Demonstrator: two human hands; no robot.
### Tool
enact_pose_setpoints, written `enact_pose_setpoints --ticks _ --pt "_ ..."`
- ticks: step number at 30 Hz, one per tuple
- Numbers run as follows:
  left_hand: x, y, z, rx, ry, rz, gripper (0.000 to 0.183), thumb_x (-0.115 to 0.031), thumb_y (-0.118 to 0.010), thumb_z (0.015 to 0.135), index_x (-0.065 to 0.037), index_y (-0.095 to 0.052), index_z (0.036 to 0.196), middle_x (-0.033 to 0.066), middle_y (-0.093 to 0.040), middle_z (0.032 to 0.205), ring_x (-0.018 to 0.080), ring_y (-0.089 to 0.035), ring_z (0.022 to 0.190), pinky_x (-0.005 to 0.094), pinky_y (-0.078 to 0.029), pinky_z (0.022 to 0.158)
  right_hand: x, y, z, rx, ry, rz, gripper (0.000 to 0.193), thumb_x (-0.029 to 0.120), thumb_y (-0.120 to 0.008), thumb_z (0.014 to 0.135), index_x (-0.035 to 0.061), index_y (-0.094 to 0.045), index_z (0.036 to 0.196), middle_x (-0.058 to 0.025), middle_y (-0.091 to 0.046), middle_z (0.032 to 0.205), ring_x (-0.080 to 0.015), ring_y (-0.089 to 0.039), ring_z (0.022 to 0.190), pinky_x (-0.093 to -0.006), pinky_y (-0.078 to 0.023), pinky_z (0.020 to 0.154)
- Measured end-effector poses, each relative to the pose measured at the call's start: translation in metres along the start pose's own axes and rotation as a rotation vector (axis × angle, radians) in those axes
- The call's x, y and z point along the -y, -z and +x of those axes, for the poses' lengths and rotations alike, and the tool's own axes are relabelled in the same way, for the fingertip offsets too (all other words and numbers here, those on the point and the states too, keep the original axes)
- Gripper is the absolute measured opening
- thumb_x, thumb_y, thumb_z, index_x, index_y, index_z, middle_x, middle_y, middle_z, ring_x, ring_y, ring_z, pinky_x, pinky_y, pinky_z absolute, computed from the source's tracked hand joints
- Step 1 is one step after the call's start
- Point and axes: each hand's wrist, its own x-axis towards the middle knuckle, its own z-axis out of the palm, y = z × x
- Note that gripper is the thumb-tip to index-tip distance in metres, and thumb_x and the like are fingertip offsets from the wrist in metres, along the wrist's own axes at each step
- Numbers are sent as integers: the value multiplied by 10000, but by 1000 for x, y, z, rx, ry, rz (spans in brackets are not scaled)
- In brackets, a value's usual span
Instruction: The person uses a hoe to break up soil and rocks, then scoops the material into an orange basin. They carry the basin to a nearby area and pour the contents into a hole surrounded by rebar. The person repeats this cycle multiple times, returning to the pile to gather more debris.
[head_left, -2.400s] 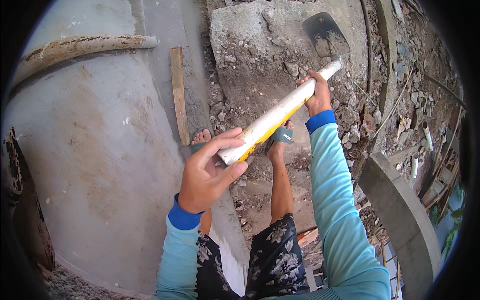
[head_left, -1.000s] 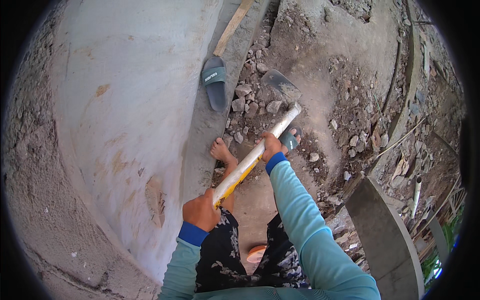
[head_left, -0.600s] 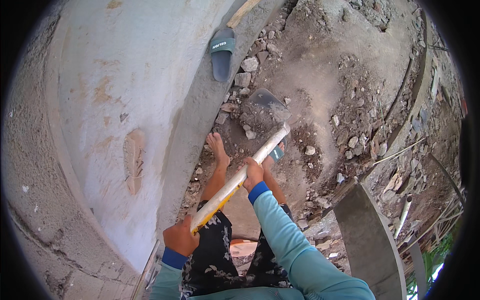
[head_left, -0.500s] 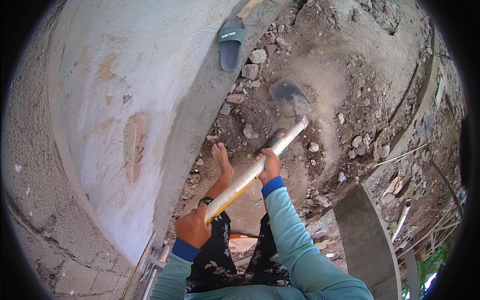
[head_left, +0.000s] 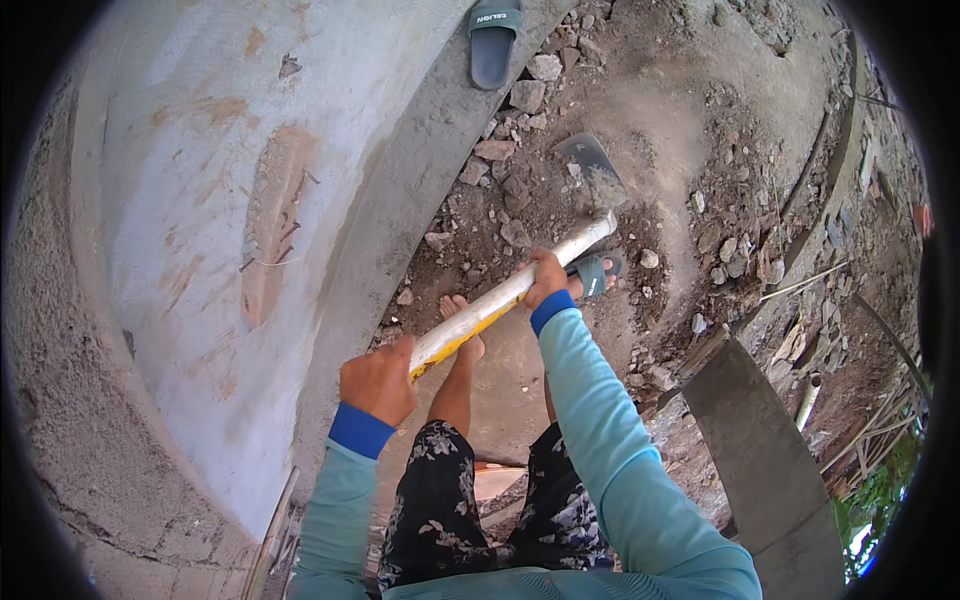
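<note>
Both my hands are closed around the thick white-and-yellow handle of a hoe, which slants across in front of my legs. My left hand grips the near end of the handle. Farther along, my right hand wraps it closer to the blade. The dark flat blade is down on the brown soil among rubble, its lower edge dusted with earth. How deep it sits in the ground I cannot tell. My bare left foot is partly hidden behind the handle; my right foot wears a green slide sandal beside it.
A matching slide sandal lies on the concrete ledge at left. Broken stones line the ledge. A grey board stands at lower right, near a short pipe and sticks. A rough wall curves along the left.
The view has shifted, so the ground appears higher and farther right. Against the ground, the blade has come slightly nearer me. My right foot's sandal has come out from behind the handle.
</note>
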Motion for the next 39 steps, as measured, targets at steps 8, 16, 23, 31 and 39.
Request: enact_pose_setpoints --ticks 8,16,23,31,39 --pt "81 31 -120 5 115 177 354 -129 -730 655 -95 -614 989 125 -654 750 321 -661 645 428 -505 540 -165 -19 -99 163 -112 246 113 118 -577 819 69 -497 881 -84 -538 738 -221 -534 603 -409 -502 562" --pt "-9 -84 -75 -61 -165 -56 484 -183 -773 646 -112 -617 1099 115 -664 774 310 -676 666 447 -524 559 -40 129 -61 -13 269 378 194 86 -616 792 14 -485 917 -98 -535 699 -225 -556 518 -389 -498 449" --pt "-153 -160 97 47 -489 -107 357 -176 -742 701 -118 -604 1024 158 -695 799 343 -693 730 457 -548 610 126 288 75 -156 439 351 225 83 -576 834 5 -468 1015 -118 -539 736 -260 -569 627 -465 -536 623" --pt "-90 -108 67 133 -435 95 293 -123 -699 714 -94 -609 992 140 -687 805 354 -674 707 467 -527 605 24 221 93 -156 184 369 283 86 -576 833 0 -435 1063 -154 -532 834 -279 -578 652 -476 -532 589" --pt "70 -4 -56 61 -198 307 358 -105 -708 666 -108 -613 1011 141 -664 771 353 -644 660 444 -489 557 -158 25 -21 12 -132 414 213 90 -575 822 -2 -484 991 -135 -525 796 -281 -562 646 -476 -519 600"
